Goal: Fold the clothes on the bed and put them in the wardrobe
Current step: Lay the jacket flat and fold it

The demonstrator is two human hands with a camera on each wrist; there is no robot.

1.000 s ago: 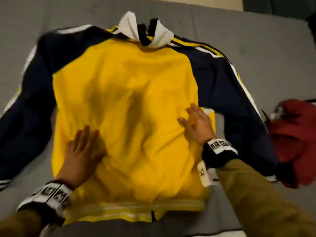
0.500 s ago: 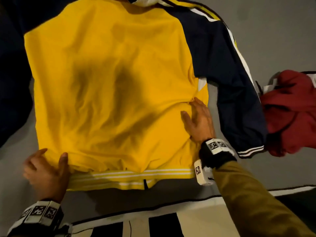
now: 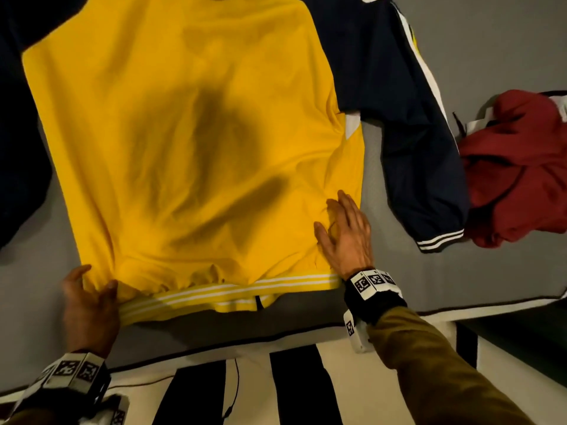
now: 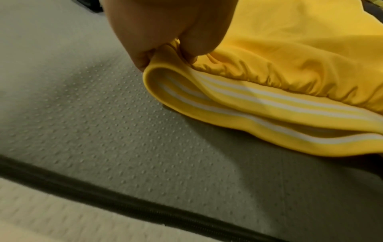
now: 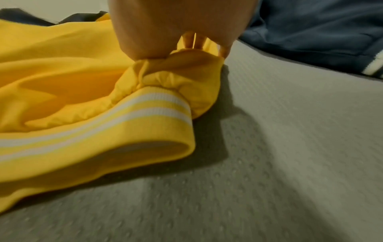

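The yellow jacket [image 3: 190, 133] lies spread back-up on the grey bed [image 3: 506, 41], its navy sleeves [image 3: 420, 142] stretched out to either side and its striped hem [image 3: 239, 294] nearest the bed's edge. The left hand [image 3: 90, 305] pinches the hem's left corner — thumb on top, fingers curled around the bunched fabric. The right hand [image 3: 346, 234] sits at the right side seam just above the hem, fingers gathering a fold of yellow cloth and clamped on it. A crumpled red garment [image 3: 518, 167] lies on the bed beside the right cuff [image 3: 440, 240] — touching it.
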